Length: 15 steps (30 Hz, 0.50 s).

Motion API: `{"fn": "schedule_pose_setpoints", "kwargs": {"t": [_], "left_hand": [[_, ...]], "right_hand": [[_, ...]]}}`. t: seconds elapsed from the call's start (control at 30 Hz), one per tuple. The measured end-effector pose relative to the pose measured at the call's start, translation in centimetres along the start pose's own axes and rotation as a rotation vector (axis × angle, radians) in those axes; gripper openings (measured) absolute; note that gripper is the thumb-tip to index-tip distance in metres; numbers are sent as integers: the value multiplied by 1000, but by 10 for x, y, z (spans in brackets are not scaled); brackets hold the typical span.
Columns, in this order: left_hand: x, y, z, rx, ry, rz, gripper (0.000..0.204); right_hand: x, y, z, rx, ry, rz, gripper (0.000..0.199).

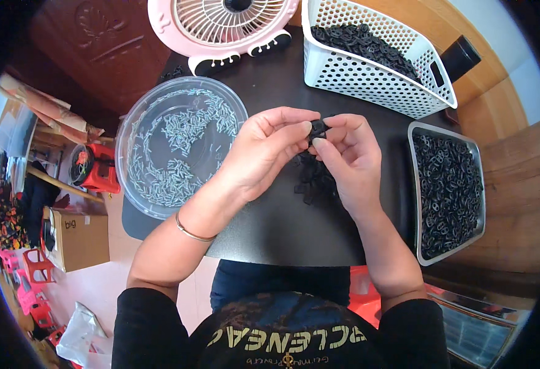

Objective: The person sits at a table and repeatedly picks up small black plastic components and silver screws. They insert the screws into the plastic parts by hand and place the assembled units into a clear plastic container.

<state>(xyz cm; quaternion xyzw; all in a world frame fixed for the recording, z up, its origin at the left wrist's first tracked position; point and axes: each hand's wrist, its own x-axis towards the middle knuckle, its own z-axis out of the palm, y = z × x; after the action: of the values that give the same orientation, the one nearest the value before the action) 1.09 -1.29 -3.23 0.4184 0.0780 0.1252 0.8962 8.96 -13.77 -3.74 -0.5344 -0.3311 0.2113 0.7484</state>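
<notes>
Above the black table (270, 227), the left hand (264, 154) and right hand (351, 157) pinch one small black plastic part (318, 129) between their fingertips. A loose pile of black parts (313, 178) lies just beneath, between a clear bowl of small metal pins (177, 144) and a metal tray of black rings (447, 190).

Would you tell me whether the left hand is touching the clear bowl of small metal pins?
Apart. The head view shows the left hand raised over the black table, holding a small black part, with the clear bowl off to its left.

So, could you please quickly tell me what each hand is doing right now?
Left hand: fingers closed, pinching the small black part.
Right hand: fingers closed on the same small black part from the other side.
</notes>
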Motion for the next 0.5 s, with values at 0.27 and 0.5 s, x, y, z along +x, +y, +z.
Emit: {"fn": "schedule_pose_setpoints", "kwargs": {"t": [0.27, 0.5], "left_hand": [[1, 1, -4, 22, 19, -40, 18], [2, -1, -6, 27, 16, -49, 14]], "right_hand": [[2, 3, -3, -170, -36, -120, 30], [2, 6, -5, -243, -20, -152, 28]]}}
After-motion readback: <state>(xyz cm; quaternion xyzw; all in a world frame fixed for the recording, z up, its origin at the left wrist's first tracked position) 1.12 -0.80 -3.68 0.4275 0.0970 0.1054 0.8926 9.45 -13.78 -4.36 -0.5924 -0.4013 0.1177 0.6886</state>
